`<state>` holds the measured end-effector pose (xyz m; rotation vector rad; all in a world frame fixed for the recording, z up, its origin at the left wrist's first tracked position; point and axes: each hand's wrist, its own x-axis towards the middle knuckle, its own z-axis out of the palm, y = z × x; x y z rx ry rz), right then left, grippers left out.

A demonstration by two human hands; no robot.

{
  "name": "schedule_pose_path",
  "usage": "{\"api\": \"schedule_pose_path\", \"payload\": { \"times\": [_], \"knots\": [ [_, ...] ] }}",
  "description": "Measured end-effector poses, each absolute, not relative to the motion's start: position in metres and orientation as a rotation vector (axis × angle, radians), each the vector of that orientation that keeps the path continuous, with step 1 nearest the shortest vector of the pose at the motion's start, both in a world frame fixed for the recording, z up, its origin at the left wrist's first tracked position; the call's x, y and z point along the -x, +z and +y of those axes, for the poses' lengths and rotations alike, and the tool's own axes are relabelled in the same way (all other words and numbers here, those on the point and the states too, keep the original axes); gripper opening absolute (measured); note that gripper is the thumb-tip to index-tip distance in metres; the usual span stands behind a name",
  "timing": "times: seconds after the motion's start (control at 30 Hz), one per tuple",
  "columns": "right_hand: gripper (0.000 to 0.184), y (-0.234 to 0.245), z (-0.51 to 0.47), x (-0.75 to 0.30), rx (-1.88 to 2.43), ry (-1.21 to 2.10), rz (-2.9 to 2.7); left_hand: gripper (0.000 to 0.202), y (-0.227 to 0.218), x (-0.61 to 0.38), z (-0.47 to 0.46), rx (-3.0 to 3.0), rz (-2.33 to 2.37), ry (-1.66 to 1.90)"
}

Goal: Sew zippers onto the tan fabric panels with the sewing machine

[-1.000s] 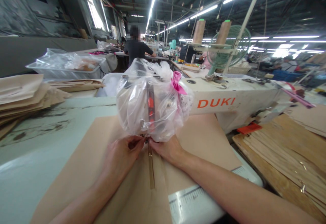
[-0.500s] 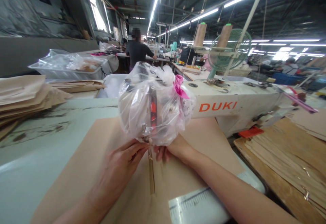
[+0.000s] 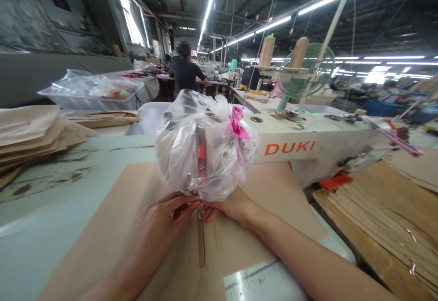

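A white DUKI sewing machine (image 3: 308,148) stands on the table, its head wrapped in a clear plastic bag (image 3: 201,153) tied with a pink ribbon (image 3: 237,123). A large brown paper sheet (image 3: 123,228) lies under the head, with a folded strip (image 3: 201,239) running toward me. My left hand (image 3: 162,223) pinches the paper right under the needle area, fingers closed. My right hand (image 3: 227,207) lies on the paper on the other side of the strip, its fingers pressed together at the fold.
Stacks of brown paper pieces lie at left (image 3: 30,130) and right (image 3: 383,210). A clear ruler plate (image 3: 260,282) sits near the front edge. Thread cones (image 3: 267,50) and a green fan (image 3: 308,70) stand behind. A person (image 3: 185,70) works at a far table, near a plastic-covered tray (image 3: 92,93).
Both hands stay under the machine head; my left fingers went from a pinch to looser and back to a pinch. The view dipped slightly.
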<state>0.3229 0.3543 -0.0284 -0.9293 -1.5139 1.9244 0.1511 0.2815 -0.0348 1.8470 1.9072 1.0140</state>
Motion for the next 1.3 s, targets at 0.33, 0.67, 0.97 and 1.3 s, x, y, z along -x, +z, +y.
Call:
{"api": "schedule_pose_path", "payload": {
  "times": [0.33, 0.67, 0.97, 1.3],
  "knots": [
    [0.023, -0.035, 0.356, -0.32, 1.083, 1.528, -1.805, 0.026, -0.03, -0.15, 0.286, -1.585, 2.019, 0.953],
    [0.024, -0.034, 0.363, -0.325, 1.226, 1.173, -1.942, 0.03, -0.026, -0.152, 0.286, -1.595, 2.122, 0.879],
    [0.027, -0.031, 0.357, -0.323, 1.199, 1.154, -1.906, 0.027, -0.02, -0.156, 0.285, -1.625, 2.178, 0.83],
    [0.026, -0.03, 0.356, -0.322, 1.217, 1.158, -1.932, 0.029, -0.02, -0.154, 0.285, -1.649, 2.164, 0.809]
  ]
}}
